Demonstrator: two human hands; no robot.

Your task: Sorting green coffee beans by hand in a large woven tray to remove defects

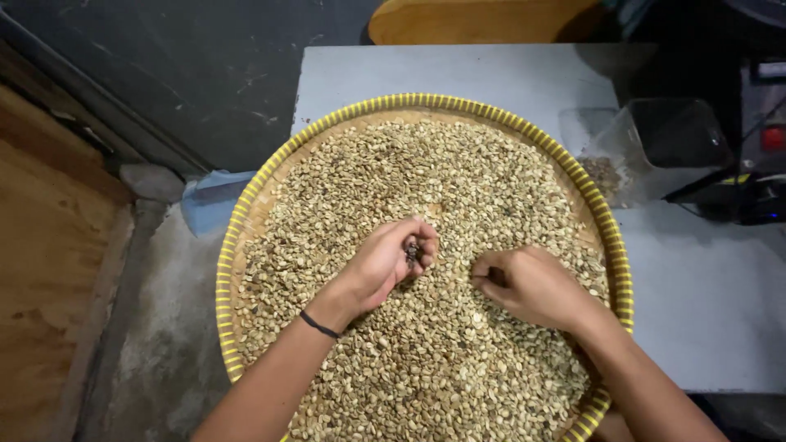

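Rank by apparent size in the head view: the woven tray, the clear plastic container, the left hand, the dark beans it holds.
1. Woven tray
2. Clear plastic container, though it lies farther away
3. Left hand
4. Dark beans in its fingers

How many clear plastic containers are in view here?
1: a clear plastic container lies tipped on the grey table, right of the beans' woven tray. Others may sit hidden in the dark corner.

tray [246, 205] on table [704, 286] | beans [458, 164] in tray — hands over them | container [655, 147] right of tray
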